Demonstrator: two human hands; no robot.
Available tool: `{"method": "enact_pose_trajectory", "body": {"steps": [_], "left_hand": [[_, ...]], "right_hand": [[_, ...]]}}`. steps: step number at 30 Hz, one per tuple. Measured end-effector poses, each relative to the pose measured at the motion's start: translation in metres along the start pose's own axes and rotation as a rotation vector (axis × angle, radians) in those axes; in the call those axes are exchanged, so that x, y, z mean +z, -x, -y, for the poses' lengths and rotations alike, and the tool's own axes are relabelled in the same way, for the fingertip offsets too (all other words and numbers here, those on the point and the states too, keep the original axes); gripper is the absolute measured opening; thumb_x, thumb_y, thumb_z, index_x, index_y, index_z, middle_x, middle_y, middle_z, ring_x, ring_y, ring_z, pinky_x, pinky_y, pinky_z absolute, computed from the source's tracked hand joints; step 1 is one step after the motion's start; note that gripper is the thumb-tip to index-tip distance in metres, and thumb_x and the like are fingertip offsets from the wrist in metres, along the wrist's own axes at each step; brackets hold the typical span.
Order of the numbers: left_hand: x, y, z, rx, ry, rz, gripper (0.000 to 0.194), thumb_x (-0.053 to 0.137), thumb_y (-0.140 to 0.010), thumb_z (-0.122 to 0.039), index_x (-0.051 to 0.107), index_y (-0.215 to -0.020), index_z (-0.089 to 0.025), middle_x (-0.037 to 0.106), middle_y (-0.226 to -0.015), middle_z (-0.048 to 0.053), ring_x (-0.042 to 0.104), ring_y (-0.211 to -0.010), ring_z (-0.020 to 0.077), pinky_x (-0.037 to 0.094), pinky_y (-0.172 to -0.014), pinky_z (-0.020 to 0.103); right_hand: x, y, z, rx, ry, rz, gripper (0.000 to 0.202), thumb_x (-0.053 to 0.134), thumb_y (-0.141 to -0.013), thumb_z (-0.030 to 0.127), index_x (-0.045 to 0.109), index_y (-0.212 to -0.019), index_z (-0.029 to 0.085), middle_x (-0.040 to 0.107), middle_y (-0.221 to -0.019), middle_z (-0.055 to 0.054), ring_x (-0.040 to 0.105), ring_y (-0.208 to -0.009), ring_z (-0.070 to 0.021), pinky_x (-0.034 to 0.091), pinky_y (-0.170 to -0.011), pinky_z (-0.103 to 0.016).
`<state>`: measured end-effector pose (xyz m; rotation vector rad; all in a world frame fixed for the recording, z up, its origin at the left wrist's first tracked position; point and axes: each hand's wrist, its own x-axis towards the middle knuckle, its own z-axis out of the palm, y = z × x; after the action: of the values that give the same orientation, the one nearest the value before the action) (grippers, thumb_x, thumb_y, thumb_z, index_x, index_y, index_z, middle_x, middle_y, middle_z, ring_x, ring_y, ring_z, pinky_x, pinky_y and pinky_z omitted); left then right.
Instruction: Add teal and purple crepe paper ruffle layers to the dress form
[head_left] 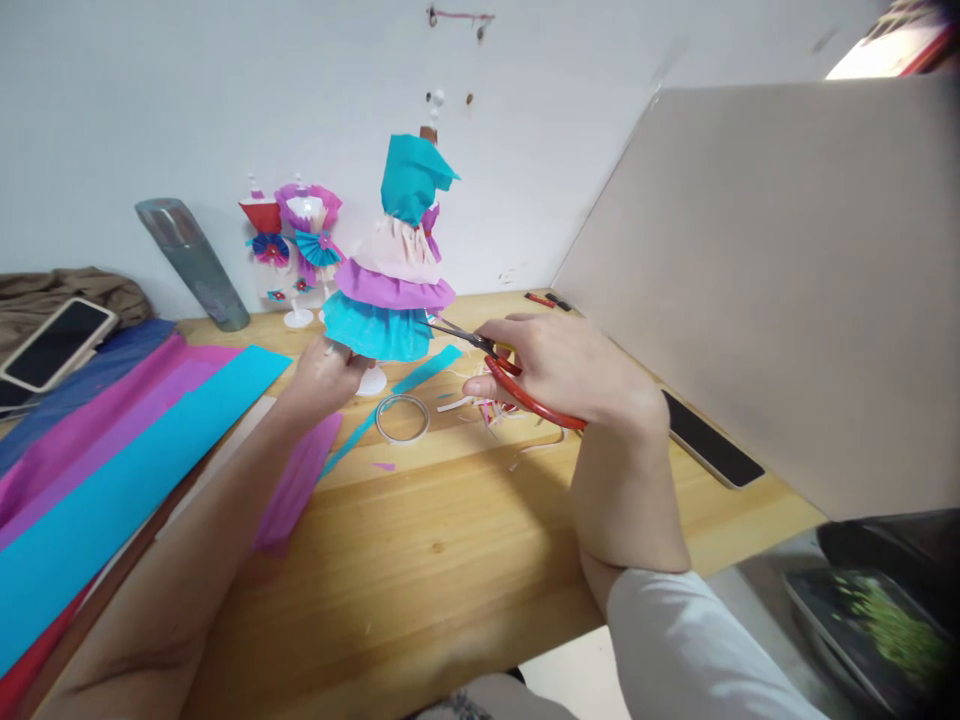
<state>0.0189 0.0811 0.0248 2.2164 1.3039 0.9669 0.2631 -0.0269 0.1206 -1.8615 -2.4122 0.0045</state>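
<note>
A small dress form wears a tiered crepe-paper dress (395, 285), with a turquoise top and white, purple and turquoise ruffles. My left hand (328, 375) is closed at the lower left edge of the skirt, under the bottom ruffle; its fingertips are partly hidden by the paper. In my right hand (559, 365) is a pair of scissors with red handles (536, 402). Their blades point left and meet the right side of the turquoise ruffle. The form's white round base (372, 380) shows below the skirt.
Crepe-paper sheets (142, 460) lie at the left, near a phone (58, 343). Two dressed forms and a grey-green bottle (196, 268) stand by the wall. A ring of tape (403, 419), paper scraps (495, 412) and a black phone (712, 440) are on the table. A partition (765, 280) rises at right.
</note>
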Motion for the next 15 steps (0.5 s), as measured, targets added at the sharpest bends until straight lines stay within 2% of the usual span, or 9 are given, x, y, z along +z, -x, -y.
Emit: {"method": "enact_pose_trajectory", "body": {"steps": [3, 10, 15], "left_hand": [[-0.003, 0.002, -0.007, -0.035, -0.055, 0.002, 0.009, 0.057, -0.082, -0.019, 0.064, -0.077, -0.019, 0.068, -0.080, 0.008, 0.064, -0.102, 0.0317, 0.045, -0.099, 0.048], [-0.003, 0.003, -0.011, -0.071, -0.026, 0.039, 0.007, 0.057, -0.081, -0.022, 0.063, -0.078, -0.020, 0.064, -0.073, 0.005, 0.063, -0.096, 0.0280, 0.048, -0.091, 0.041], [-0.004, 0.003, -0.015, -0.101, -0.035, 0.048, 0.009, 0.056, -0.081, -0.026, 0.063, -0.081, -0.019, 0.066, -0.083, 0.006, 0.062, -0.100, 0.0279, 0.048, -0.090, 0.040]], "right_hand": [[0.001, 0.000, -0.002, -0.006, -0.015, -0.022, 0.056, 0.045, -0.091, 0.067, 0.065, -0.099, 0.015, 0.071, -0.088, -0.013, 0.063, -0.084, -0.0299, 0.027, -0.061, -0.031], [0.002, -0.003, -0.008, -0.052, -0.074, -0.047, 0.061, 0.043, -0.089, 0.073, 0.064, -0.094, 0.015, 0.068, -0.081, -0.011, 0.059, -0.075, -0.0242, 0.026, -0.062, -0.030], [0.003, -0.007, -0.009, -0.060, -0.111, -0.041, 0.070, 0.038, -0.087, 0.079, 0.065, -0.095, 0.016, 0.067, -0.080, -0.010, 0.058, -0.075, -0.0235, 0.027, -0.062, -0.029]]}}
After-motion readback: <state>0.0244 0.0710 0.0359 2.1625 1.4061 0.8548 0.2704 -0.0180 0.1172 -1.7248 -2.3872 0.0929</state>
